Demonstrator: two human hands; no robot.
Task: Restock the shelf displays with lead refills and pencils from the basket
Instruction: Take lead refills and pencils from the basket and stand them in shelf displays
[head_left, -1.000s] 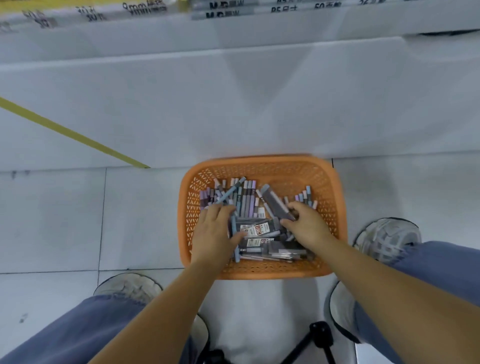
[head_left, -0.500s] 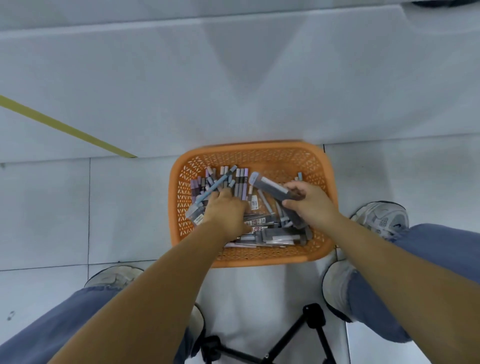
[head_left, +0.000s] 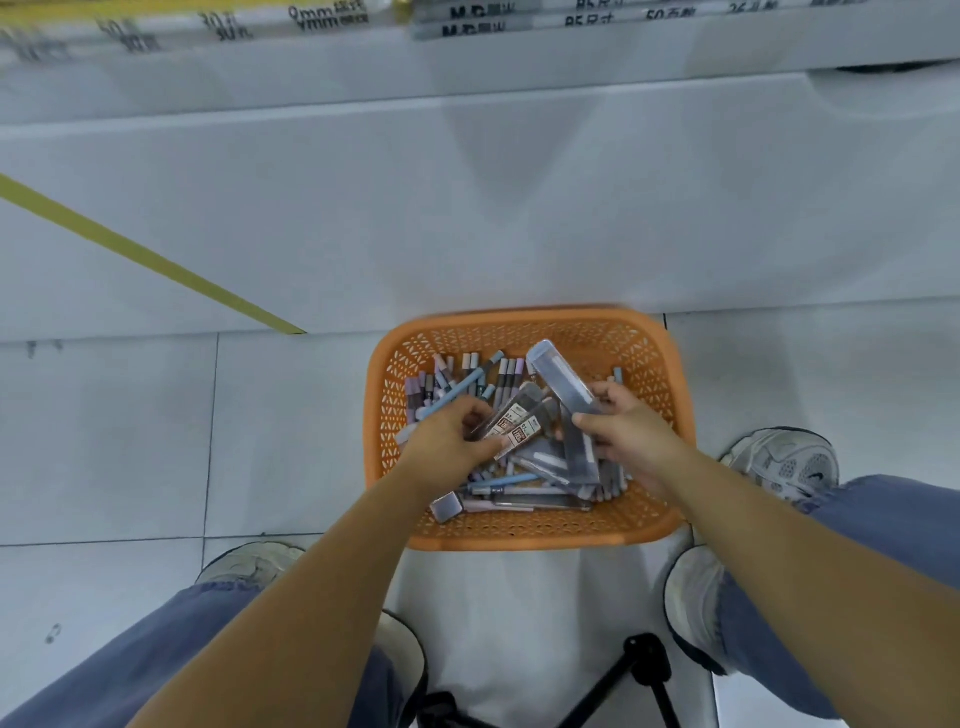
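An orange plastic basket (head_left: 524, 535) stands on the floor between my feet. It holds several pastel pencils (head_left: 467, 379) and grey lead refill cases. My left hand (head_left: 449, 439) grips a few lead refill cases with brown and white labels (head_left: 517, 423), lifted above the pile. My right hand (head_left: 631, 426) holds a long clear grey case (head_left: 563, 384), tilted with its far end raised. A small grey eraser-like block (head_left: 447, 506) lies at the basket's near left.
The white base of the shelf unit (head_left: 467, 208) rises just beyond the basket, with blurred price labels (head_left: 327, 15) along the top edge. A yellow strip (head_left: 145, 254) runs diagonally at left. A black tripod leg (head_left: 639, 670) lies between my shoes.
Both hands have lifted out of the pile. The left now holds labelled refill cases, the right has raised the long grey case. The view has tilted up, showing the shelf labels again.
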